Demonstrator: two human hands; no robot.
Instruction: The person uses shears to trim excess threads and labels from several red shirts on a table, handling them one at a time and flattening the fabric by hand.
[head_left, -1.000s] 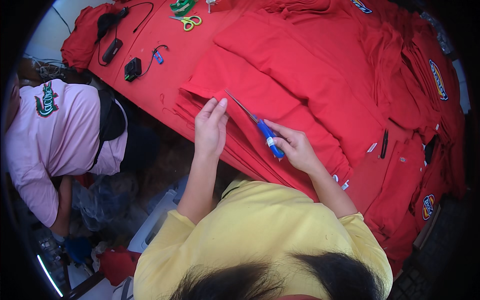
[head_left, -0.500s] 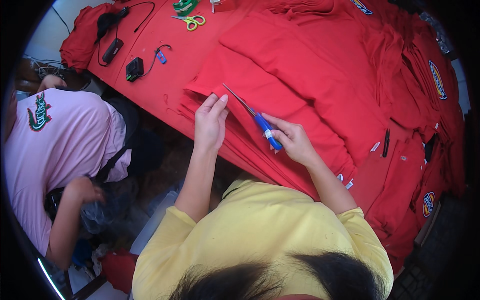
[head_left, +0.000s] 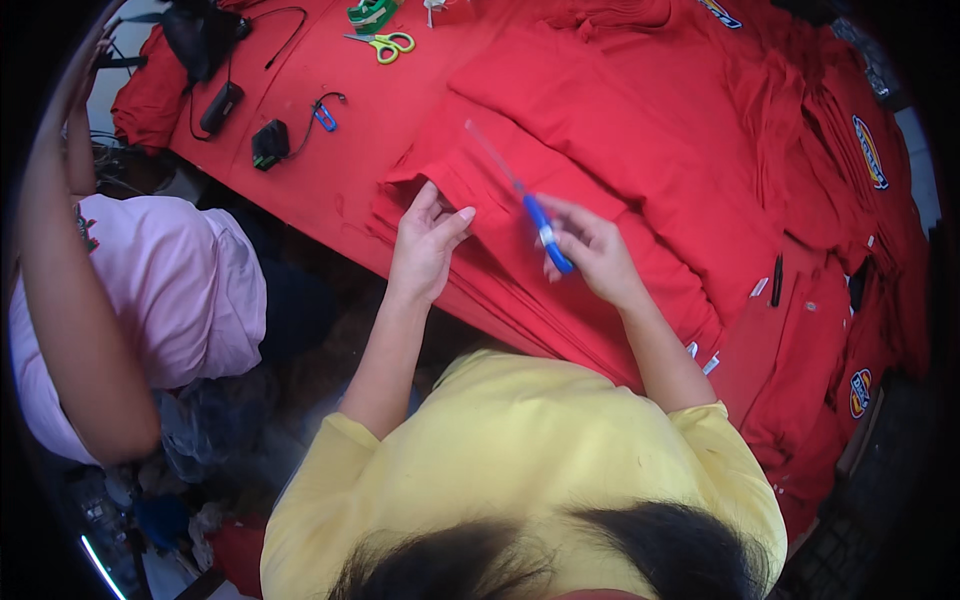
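A stack of folded red garments (head_left: 560,180) lies in front of me on the table. My left hand (head_left: 428,240) is at its near left corner, fingers curled round the lifted edge of the top red cloth, the thumb on the side facing my right hand. In my right hand (head_left: 592,250) is a blue-handled tool (head_left: 546,232) with a long thin metal shaft, blurred by motion. The shaft tilts up and to the left over the cloth; its tip appears apart from my left fingers.
Yellow-handled scissors (head_left: 388,46), a green tape dispenser (head_left: 371,14) and small black devices (head_left: 270,144) with cords lie on the red-covered table (head_left: 330,85). A black pen-like thing (head_left: 777,280) lies to the right, beside heaped red garments (head_left: 830,190). At left sits a person in pink (head_left: 170,280).
My right hand has drawn the blue-handled tool slightly right, its tip leaving my left fingers. My left thumb has spread from the fingertips. The person at left has raised an arm.
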